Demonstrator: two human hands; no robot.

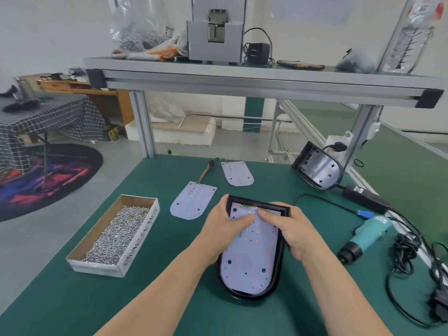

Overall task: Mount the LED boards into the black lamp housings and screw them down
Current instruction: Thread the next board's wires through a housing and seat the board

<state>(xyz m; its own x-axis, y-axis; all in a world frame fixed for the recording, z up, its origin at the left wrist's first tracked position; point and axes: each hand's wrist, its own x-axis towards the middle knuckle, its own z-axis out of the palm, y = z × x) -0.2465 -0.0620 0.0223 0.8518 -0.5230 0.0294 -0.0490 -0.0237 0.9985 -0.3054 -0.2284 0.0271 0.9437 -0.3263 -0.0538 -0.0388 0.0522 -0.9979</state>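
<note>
Head view shows you holding the black lamp housing point(282, 258) flat on the green table point(145, 299), right in front of you. The LED board point(252, 253) lies inside it, white face up. Your left hand point(224, 226) grips the left rim, with its fingers curled round the edge and its thumb on the board. Your right hand point(288, 231) grips the right rim the same way, and its thumb pushes down near the top of the board. I think you hold it like this so the housing cannot slide while you press the board into place. I see no screw in it yet.

The box of screws point(116, 236) sits close on your left. The blue-green screwdriver point(368, 235) lies close on your right. That is likely so you can reach both fast. A spare board point(191, 202) and a second spare board point(238, 174) wait farther back. A second housing point(317, 169) leans at the far right.

Your thumbs cover the top of the board, where small wires peek out, so I cannot tell how they run. Your fingertips under the rims are hidden. I cannot tell if the board sits all the way down.
</note>
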